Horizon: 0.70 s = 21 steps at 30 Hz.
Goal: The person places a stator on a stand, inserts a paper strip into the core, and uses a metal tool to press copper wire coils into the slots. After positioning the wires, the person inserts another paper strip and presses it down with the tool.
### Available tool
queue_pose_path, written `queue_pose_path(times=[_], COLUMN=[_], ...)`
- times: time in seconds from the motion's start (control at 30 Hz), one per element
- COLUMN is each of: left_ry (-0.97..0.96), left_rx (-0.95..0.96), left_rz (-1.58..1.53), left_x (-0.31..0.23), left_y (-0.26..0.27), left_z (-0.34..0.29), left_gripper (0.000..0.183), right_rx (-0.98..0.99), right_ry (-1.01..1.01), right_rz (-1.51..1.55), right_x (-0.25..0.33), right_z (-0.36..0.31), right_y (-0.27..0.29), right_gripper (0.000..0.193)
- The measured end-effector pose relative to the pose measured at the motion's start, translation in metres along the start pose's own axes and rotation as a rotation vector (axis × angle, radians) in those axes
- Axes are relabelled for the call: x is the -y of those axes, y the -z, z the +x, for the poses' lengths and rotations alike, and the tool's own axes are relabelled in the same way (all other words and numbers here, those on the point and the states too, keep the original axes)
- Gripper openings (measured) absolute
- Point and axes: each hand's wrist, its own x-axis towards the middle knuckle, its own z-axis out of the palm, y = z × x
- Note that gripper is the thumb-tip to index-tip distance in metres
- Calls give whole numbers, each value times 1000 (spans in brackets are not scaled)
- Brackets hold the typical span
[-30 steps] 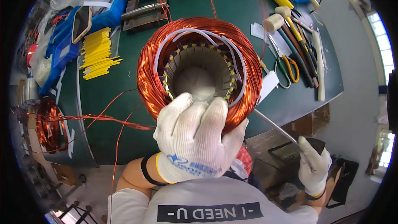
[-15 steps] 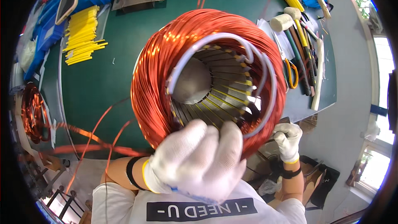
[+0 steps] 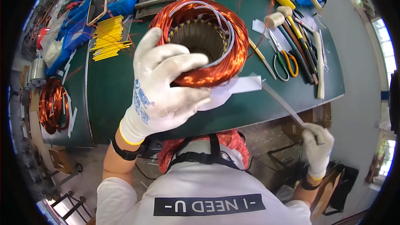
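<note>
While the left hand (image 3: 160, 81) clasps its near-left side, spread fingers over the rim and thumb low along the outer wall, the copper-wound ring (image 3: 235, 56) sits over the green table (image 3: 102, 96), back from the near edge. Its bore opens upward toward the head camera, the long axis running down into the ring. Glossy orange-red wire is bundled thickly round it, with pale tubing (image 3: 187, 3) arching along the inner lip and yellow-tipped slots lining the dark bore. The right hand (image 3: 318, 143) pinches one end of a thin, pale strip (image 3: 285, 105), which slants up-left toward a white sheet (image 3: 248, 84) beside the ring.
</note>
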Motion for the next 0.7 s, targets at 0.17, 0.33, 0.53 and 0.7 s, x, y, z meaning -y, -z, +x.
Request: queue_pose_path(times=[0.17,0.33,0.53,0.7], left_ry=[15,149,102,108], left_rx=[-103,12,-25,-48], left_rz=[391,297,254,202], left_x=[-34,-38,-43,-28], left_y=[-19,-20,-18,-16], left_z=[11,24,8,10], left_gripper=[15,16,23,23], right_rx=[-79,-72,21,35], right_ry=[65,228,337,209], right_rz=[-73,-197,-316,-276], right_x=[13,42,39,61], right_z=[4,30,27,24], right_y=[13,23,26,32], right_gripper=[14,14,15,15])
